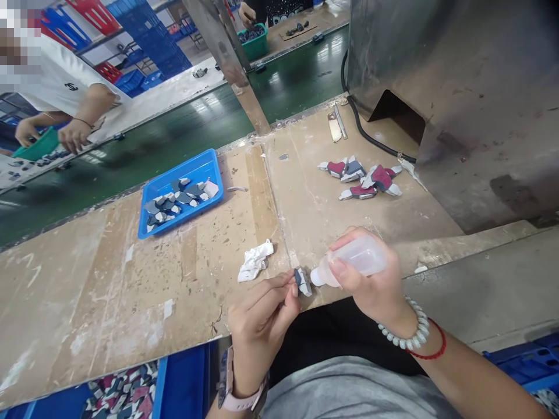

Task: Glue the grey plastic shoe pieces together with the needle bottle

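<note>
Between the fingertips of my left hand [264,311] is a small grey-and-white molded piece [303,283], held just over the front edge of the workbench. My right hand [371,276] is wrapped round a translucent squeeze bottle [362,256]. The bottle lies tilted, its white tip pointing left, very close to the piece; whether they touch I cannot tell. A crumpled white cloth or tissue [255,261] rests just beyond my left hand. Farther back on the right lie several maroon, grey and white molded pieces [371,177].
A blue tray [144,216] with grey-and-white pieces stands at the bench's back left. A metal housing [480,116] and black cable [364,132] bound the right. Beyond runs a green conveyor [192,125], with co-workers across it. A bin of pieces [162,384] sits below the bench.
</note>
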`<state>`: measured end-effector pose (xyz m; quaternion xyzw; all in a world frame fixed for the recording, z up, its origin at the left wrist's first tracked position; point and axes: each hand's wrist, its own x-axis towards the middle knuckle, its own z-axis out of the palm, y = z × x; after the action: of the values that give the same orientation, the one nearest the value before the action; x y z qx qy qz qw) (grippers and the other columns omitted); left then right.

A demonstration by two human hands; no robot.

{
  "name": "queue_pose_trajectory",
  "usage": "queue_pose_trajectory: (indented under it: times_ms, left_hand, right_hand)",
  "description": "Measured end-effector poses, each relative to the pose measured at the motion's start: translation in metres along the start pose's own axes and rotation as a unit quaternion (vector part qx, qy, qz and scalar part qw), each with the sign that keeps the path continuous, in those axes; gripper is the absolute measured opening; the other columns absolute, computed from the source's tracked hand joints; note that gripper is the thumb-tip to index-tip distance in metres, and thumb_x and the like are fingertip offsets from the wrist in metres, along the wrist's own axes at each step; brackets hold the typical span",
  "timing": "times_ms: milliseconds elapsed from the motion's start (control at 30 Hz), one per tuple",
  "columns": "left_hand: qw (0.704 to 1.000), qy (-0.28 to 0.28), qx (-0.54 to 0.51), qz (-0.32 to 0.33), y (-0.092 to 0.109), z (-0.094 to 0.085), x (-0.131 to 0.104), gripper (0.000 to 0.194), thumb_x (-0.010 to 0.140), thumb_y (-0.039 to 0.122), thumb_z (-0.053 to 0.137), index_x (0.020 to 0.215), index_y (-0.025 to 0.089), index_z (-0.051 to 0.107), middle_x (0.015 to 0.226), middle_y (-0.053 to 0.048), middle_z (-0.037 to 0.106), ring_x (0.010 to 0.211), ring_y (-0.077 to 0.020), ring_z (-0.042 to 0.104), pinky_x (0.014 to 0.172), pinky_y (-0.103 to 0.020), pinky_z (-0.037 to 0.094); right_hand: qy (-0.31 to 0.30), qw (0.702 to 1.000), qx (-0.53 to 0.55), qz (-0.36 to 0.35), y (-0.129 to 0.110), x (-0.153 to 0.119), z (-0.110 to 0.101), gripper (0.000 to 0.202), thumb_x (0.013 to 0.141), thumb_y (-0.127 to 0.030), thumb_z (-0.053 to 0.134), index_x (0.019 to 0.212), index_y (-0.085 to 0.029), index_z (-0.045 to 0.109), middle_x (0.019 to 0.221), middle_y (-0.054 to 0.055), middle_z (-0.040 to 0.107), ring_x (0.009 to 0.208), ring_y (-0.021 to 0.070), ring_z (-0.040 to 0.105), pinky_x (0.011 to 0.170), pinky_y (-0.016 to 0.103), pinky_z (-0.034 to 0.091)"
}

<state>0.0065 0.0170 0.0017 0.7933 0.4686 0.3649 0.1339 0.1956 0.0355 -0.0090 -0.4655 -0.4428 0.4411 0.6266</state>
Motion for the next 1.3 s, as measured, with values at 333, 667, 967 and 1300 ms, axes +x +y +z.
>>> queue_pose_trajectory:
  times_ms: [333,667,967,1300]
  left_hand:
    - [0.999,0.014,-0.025,-0.025,-0.003,0.004,-0.001,0.018,0.089,0.005,0.068,0.076,0.017,0.07,0.087,-0.003,0.078,0.084,-0.014,0.076,0.075,-0.02,0.058]
    - [0.999,0.013,-0.031,-0.031,-0.004,0.004,-0.002,0.016,0.089,0.006,0.068,0.079,0.018,0.071,0.089,-0.003,0.079,0.085,-0.0145,0.077,0.078,-0.021,0.059]
    - [0.999,-0.021,-0.009,-0.031,-0.007,0.001,-0.016,0.028,0.089,0.022,0.075,0.115,0.017,0.068,0.115,-0.013,0.076,0.104,-0.0251,0.075,0.092,-0.035,0.064]
    - [0.998,0.034,0.031,-0.033,-0.002,-0.001,-0.014,0.024,0.093,0.015,0.069,0.116,0.019,0.068,0.101,-0.005,0.078,0.088,-0.0163,0.076,0.076,-0.021,0.062]
  right_hand:
    - [-0.022,0.999,-0.014,-0.034,0.005,-0.001,-0.001,0.011,0.082,-0.028,0.075,0.083,-0.021,0.067,0.068,-0.005,0.064,0.058,0.0072,0.059,0.054,0.014,0.048]
    - [-0.013,1.0,-0.005,-0.013,0.007,-0.003,-0.001,0.015,0.082,-0.033,0.077,0.085,-0.021,0.069,0.07,-0.003,0.064,0.056,0.0093,0.059,0.051,0.017,0.049]
    - [-0.024,0.999,0.017,0.028,0.008,-0.003,-0.002,0.027,0.078,-0.04,0.083,0.085,-0.019,0.068,0.071,-0.001,0.064,0.054,0.0116,0.059,0.049,0.022,0.048]
    - [0.168,0.951,0.24,0.095,0.001,0.004,-0.009,0.03,0.081,-0.047,0.08,0.093,-0.025,0.064,0.071,-0.001,0.067,0.051,0.0101,0.053,0.043,0.018,0.045]
